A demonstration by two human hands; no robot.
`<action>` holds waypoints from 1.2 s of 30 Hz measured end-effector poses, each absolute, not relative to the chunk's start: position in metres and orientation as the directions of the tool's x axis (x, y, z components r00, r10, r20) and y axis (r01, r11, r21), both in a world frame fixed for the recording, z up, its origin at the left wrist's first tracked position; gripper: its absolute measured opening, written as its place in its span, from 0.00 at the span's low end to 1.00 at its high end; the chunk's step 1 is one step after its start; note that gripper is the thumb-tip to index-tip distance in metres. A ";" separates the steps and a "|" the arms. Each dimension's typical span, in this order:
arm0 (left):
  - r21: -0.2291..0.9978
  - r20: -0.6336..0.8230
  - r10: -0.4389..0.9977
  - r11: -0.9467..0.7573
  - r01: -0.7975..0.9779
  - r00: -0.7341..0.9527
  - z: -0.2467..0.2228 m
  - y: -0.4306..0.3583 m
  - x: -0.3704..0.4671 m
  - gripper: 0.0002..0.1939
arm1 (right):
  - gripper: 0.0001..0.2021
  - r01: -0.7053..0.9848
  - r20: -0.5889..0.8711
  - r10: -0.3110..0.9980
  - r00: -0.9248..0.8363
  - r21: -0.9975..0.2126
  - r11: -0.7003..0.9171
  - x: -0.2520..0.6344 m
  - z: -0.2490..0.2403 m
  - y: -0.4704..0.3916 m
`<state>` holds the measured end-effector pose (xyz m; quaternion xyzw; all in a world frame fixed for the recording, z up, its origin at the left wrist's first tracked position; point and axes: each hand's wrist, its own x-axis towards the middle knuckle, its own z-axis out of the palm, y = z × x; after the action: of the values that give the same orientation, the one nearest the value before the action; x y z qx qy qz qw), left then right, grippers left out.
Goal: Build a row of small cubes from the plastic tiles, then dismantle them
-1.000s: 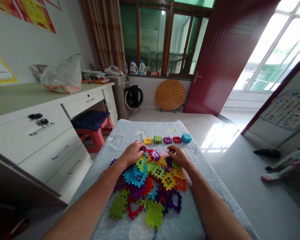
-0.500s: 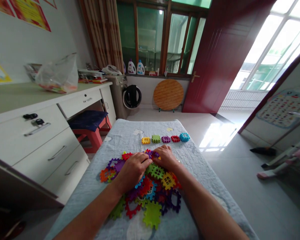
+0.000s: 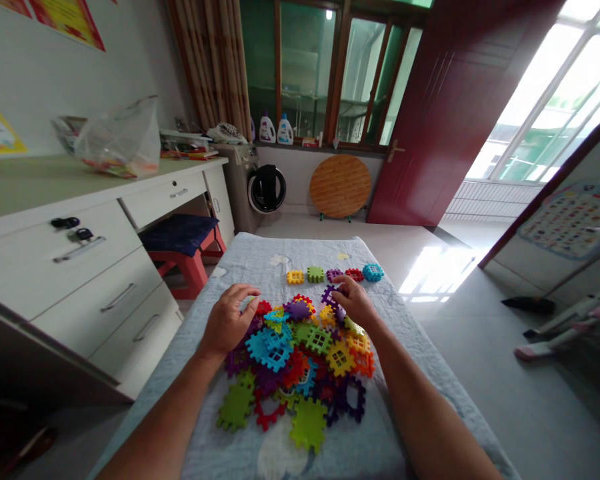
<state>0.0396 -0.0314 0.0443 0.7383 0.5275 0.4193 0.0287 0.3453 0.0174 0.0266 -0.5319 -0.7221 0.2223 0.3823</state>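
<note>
The worktop [image 3: 260, 248], wholly covered by pale blue patterned fabric, ran out of view at the bottom, its near end cut off. On it spread a heap of toothed plastic building pieces [image 3: 296, 365], so overlapped that many lower ones could not be made out. Beyond the heap stood a row of five small toothed blocks [image 3: 315, 275]; the purple and red ones were partly screened by the person's right hand [image 3: 353, 303]. That hand was closed at the fingertips on a tilted purple window piece [image 3: 328, 297], its right edge hidden under them. The left hand [image 3: 231, 319] was open and curved at the heap's left side, blocking the pieces behind it; whether it touched any was unclear.
</note>
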 end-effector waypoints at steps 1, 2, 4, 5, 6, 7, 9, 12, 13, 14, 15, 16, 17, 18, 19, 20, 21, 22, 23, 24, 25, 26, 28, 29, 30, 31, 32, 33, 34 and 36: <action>0.477 0.576 0.814 -0.408 0.779 0.074 0.037 -0.027 0.031 0.11 | 0.13 0.614 0.306 0.941 -0.142 -0.719 0.326 0.347 0.025 0.018; 0.479 0.556 0.829 -0.374 0.794 0.056 0.030 -0.023 0.023 0.12 | 0.11 0.641 0.300 0.942 -0.150 -0.696 0.324 0.348 0.022 0.019; 0.515 0.486 0.874 -0.298 0.804 0.013 0.018 -0.017 0.010 0.15 | 0.09 0.712 0.303 0.937 -0.175 -0.619 0.333 0.350 0.018 0.020; 0.540 0.442 0.897 -0.265 0.799 -0.002 0.013 -0.016 0.005 0.16 | 0.08 0.743 0.311 0.933 -0.182 -0.577 0.338 0.350 0.017 0.020; 0.565 0.397 0.918 -0.238 0.790 -0.008 0.010 -0.015 0.002 0.17 | 0.08 0.766 0.321 0.929 -0.184 -0.545 0.340 0.351 0.016 0.020; 0.587 0.357 0.934 -0.219 0.779 -0.007 0.008 -0.015 0.000 0.18 | 0.08 0.780 0.331 0.926 -0.179 -0.526 0.339 0.351 0.016 0.020; 0.617 0.298 0.954 -0.206 0.759 0.016 0.007 -0.017 0.001 0.20 | 0.08 0.782 0.369 0.919 -0.142 -0.527 0.332 0.351 0.020 0.019; 0.634 0.259 0.964 -0.220 0.742 0.065 0.011 -0.021 0.010 0.21 | 0.10 0.750 0.459 0.881 -0.111 -0.543 0.378 0.345 0.031 0.015; 0.634 0.254 0.964 -0.226 0.740 0.076 0.013 -0.022 0.013 0.21 | 0.10 0.734 0.476 0.867 -0.147 -0.535 0.419 0.340 0.035 0.012; 0.632 0.253 0.964 -0.230 0.740 0.084 0.014 -0.023 0.015 0.21 | 0.11 0.715 0.476 0.853 -0.212 -0.519 0.468 0.334 0.038 0.010; 0.630 0.254 0.963 -0.233 0.741 0.087 0.015 -0.024 0.017 0.20 | 0.14 0.694 0.459 0.838 -0.297 -0.498 0.519 0.327 0.040 0.007; 0.629 0.259 0.962 -0.235 0.742 0.085 0.016 -0.024 0.018 0.20 | 0.18 0.673 0.424 0.819 -0.387 -0.477 0.565 0.320 0.041 0.004; 0.627 0.266 0.961 -0.235 0.742 0.080 0.016 -0.024 0.019 0.20 | 0.22 0.659 0.385 0.801 -0.457 -0.458 0.596 0.312 0.041 0.002; 0.626 0.273 0.959 -0.236 0.743 0.075 0.016 -0.024 0.019 0.19 | 0.25 0.652 0.347 0.785 -0.514 -0.437 0.620 0.304 0.040 -0.001; 0.625 0.278 0.958 -0.237 0.744 0.072 0.016 -0.025 0.019 0.19 | 0.27 0.646 0.314 0.769 -0.557 -0.418 0.639 0.298 0.039 -0.002; 0.624 0.281 0.957 -0.238 0.744 0.070 0.015 -0.025 0.019 0.19 | 0.28 0.641 0.292 0.755 -0.587 -0.402 0.654 0.293 0.037 -0.003; 0.624 0.282 0.957 -0.237 0.745 0.068 0.015 -0.025 0.019 0.19 | 0.27 0.633 0.282 0.742 -0.608 -0.391 0.668 0.289 0.035 -0.004; 0.624 0.281 0.957 -0.236 0.745 0.068 0.014 -0.025 0.018 0.19 | 0.26 0.624 0.283 0.732 -0.620 -0.388 0.679 0.286 0.034 -0.004; 0.625 0.280 0.957 -0.237 0.744 0.070 0.014 -0.025 0.018 0.19 | 0.24 0.615 0.294 0.727 -0.620 -0.393 0.683 0.285 0.033 -0.003; 0.626 0.282 0.957 -0.239 0.742 0.070 0.014 -0.025 0.018 0.19 | 0.23 0.609 0.313 0.731 -0.607 -0.408 0.680 0.286 0.033 -0.002; 0.626 0.285 0.956 -0.241 0.741 0.070 0.014 -0.025 0.018 0.19 | 0.21 0.604 0.339 0.741 -0.580 -0.431 0.670 0.288 0.034 -0.001; 0.626 0.288 0.955 -0.244 0.741 0.071 0.014 -0.025 0.017 0.19 | 0.20 0.599 0.373 0.755 -0.539 -0.460 0.655 0.292 0.035 0.001; 0.625 0.294 0.953 -0.245 0.741 0.067 0.014 -0.025 0.016 0.19 | 0.17 0.591 0.452 0.792 -0.411 -0.529 0.609 0.305 0.039 0.006; 0.626 0.297 0.953 -0.242 0.741 0.060 0.014 -0.025 0.016 0.19 | 0.16 0.592 0.487 0.809 -0.329 -0.562 0.578 0.312 0.041 0.009; 0.629 0.299 0.953 -0.238 0.740 0.053 0.014 -0.024 0.016 0.19 | 0.15 0.602 0.505 0.828 -0.244 -0.590 0.538 0.321 0.042 0.012; 0.631 0.303 0.952 -0.236 0.739 0.045 0.014 -0.024 0.015 0.19 | 0.14 0.625 0.512 0.844 -0.161 -0.609 0.489 0.329 0.043 0.015; 0.633 0.308 0.951 -0.234 0.738 0.038 0.014 -0.024 0.015 0.18 | 0.14 0.654 0.502 0.858 -0.109 -0.614 0.442 0.337 0.042 0.017; 0.633 0.313 0.949 -0.234 0.738 0.032 0.014 -0.024 0.015 0.18 | 0.14 0.685 0.482 0.872 -0.085 -0.607 0.402 0.344 0.041 0.019; 0.632 0.316 0.948 -0.235 0.739 0.032 0.013 -0.024 0.016 0.18 | 0.14 0.717 0.451 0.889 -0.084 -0.592 0.368 0.348 0.039 0.020; 0.628 0.320 0.947 -0.239 0.741 0.034 0.013 -0.024 0.016 0.17 | 0.13 0.772 0.368 0.921 -0.126 -0.547 0.324 0.352 0.035 0.020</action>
<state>0.0159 -0.0241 0.0131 0.7040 0.5994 0.3518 0.1463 0.3522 0.0201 0.0347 -0.5704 -0.7420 0.1118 0.3341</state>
